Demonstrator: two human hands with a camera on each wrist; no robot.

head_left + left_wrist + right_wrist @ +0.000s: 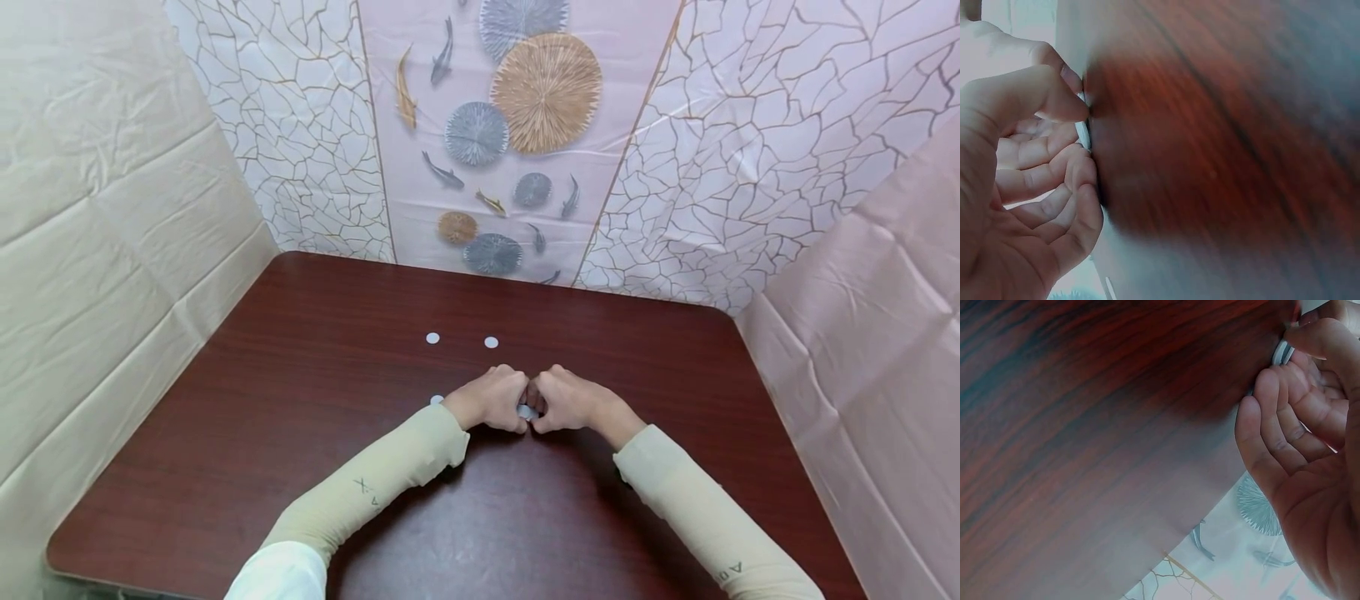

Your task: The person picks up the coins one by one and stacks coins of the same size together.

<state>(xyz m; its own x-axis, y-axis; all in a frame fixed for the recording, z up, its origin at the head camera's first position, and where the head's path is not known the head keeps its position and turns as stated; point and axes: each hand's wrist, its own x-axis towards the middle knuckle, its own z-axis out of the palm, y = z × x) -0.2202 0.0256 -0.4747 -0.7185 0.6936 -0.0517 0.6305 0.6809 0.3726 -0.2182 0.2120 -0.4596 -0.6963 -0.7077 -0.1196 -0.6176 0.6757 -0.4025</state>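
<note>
A small flat white disc (527, 412) lies at the tabletop between both hands, partly hidden by the fingers. From the left, my left hand (498, 398) holds its edge between thumb and curled fingers. On the opposite side my right hand (566, 400) grips it the same way, and the two hands almost meet. In the left wrist view the disc (1084, 134) shows as a thin rim between thumb and fingertips. The right wrist view shows the rim of the disc (1282, 352) just below the thumb tip.
Two more white discs, one at the left (432, 338) and one at the right (491, 342), lie farther back on the dark red wooden table (262, 417). Another disc (437, 400) is partly covered by the left wrist. Patterned cloth (315, 125) hangs behind the table.
</note>
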